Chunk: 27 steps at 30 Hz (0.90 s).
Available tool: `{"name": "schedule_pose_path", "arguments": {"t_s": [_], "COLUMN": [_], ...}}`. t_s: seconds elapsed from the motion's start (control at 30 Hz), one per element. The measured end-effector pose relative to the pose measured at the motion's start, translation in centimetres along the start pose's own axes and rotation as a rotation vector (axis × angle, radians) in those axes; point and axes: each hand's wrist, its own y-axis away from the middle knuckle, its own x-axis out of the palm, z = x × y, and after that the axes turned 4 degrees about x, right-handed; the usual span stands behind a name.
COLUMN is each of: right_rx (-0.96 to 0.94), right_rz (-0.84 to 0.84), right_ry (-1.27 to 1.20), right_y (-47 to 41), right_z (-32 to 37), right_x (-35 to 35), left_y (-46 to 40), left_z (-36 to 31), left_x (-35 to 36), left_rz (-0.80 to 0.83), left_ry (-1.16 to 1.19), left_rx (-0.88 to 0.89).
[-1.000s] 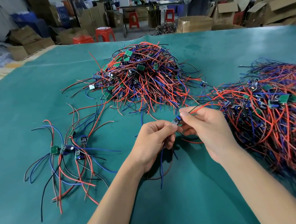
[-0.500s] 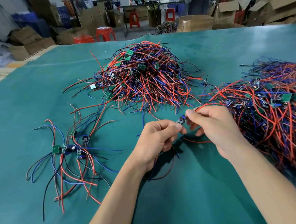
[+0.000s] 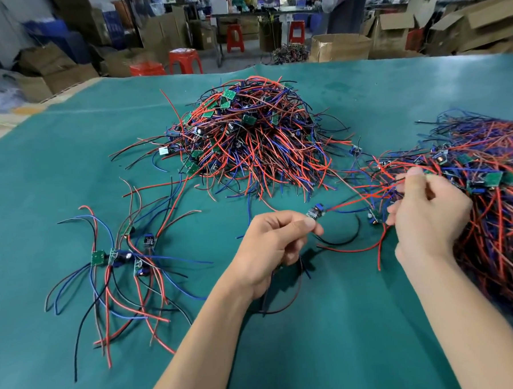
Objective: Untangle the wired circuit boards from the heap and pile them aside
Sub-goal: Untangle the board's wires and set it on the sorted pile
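My left hand [image 3: 277,242] pinches one circuit board [image 3: 315,212] above the green worktop [image 3: 331,339], my right hand [image 3: 425,215] grips red wires [image 3: 377,192] beside the tangled heap [image 3: 492,188].

Matt teal tabletop [image 3: 70,174] with a soft, felt-like cloth look. Heap [image 3: 255,146] of smooth plastic-coated wires, slightly glossy, with small green circuit boards. Brown corrugated cardboard boxes [image 3: 341,47] behind; glossy red plastic stools [image 3: 184,59].

we see our two bare forearms, sleeveless to the frame's edge; left hand [image 3: 274,247] and right hand [image 3: 427,215] wear nothing.
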Motion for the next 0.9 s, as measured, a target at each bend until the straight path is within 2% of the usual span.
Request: {"name": "schedule_pose_path", "arguments": {"t_s": [0.07,0.13,0.17,0.3,0.37,0.67,0.9], "right_rx": [-0.038,-0.059,-0.078,-0.279,-0.371,-0.553,-0.577], "right_rz": [-0.103,-0.066,0.029,0.622,0.741,0.686,0.380], "right_ry": [0.031,0.036,0.055,0.186,0.175,0.250,0.303], "right_y": [0.0,0.3,0.7,5.0,6.5,6.2,2.8], "right_z": [0.2,0.5,0.8,1.6,1.9,2.2,2.4], "right_x": [-0.2,-0.1,0.1,1.2,1.5,1.2,0.3], "left_y": [-0.1,-0.2,-0.2,0.1,0.2,0.4,0.6], "left_z": [-0.1,-0.2,-0.3,-0.2,-0.2,-0.5,-0.6], "left_x": [-0.2,-0.3,-0.3,0.1,0.1,0.2,0.6], "left_rz": [-0.093,-0.162,-0.169,-0.074,-0.014,0.067,0.169], "left_ry": [0.111,0.220,0.241,0.144,0.098,-0.054,-0.109], "left_rx": [0.010,0.028,0.033,0.019,0.012,-0.014,-0.045]}}
